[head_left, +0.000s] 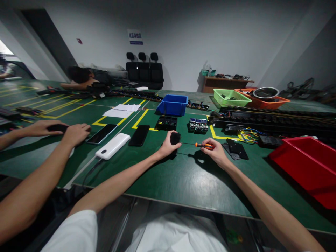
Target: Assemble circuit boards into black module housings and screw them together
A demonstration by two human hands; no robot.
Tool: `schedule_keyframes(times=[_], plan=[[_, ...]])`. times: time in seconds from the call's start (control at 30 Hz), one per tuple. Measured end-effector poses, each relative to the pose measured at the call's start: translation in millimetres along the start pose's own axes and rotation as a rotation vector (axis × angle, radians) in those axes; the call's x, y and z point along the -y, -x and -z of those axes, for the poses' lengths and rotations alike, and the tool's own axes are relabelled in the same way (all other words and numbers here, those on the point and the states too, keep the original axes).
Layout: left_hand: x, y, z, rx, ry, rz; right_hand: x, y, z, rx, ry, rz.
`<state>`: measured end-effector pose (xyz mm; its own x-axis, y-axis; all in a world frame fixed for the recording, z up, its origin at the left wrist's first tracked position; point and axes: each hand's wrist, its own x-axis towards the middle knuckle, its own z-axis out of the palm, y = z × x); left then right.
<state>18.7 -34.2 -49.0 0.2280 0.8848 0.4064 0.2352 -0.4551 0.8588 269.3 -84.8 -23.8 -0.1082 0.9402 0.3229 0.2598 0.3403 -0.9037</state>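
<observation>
Screwdriver (pixel 199 145) in right hand (pixel 216 151) points toward left hand's (pixel 167 145) block (pixel 174 138).

I see a glossy green table (pixel 162 185). On it sit a blue plastic bin (pixel 174 106) and oblong white power bank (pixel 113 146).

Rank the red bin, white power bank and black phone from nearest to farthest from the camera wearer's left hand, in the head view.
From the left hand:
1. Black phone, just to its left.
2. White power bank, farther left.
3. Red bin, far right, beyond the right hand.
</observation>
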Motion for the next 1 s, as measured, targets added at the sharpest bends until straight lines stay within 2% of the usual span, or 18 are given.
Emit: schedule_keyframes(times=[0.33,1.0], plan=[[-1.2,-0.1,-0.1,0.001,0.004,0.006,3.4,1.1,-2.2,0.031,-0.081,-0.089],[-2.6,1.1,0.6,0.012,0.018,0.001,3.1,0.4,0.8,0.069,-0.099,-0.085]])
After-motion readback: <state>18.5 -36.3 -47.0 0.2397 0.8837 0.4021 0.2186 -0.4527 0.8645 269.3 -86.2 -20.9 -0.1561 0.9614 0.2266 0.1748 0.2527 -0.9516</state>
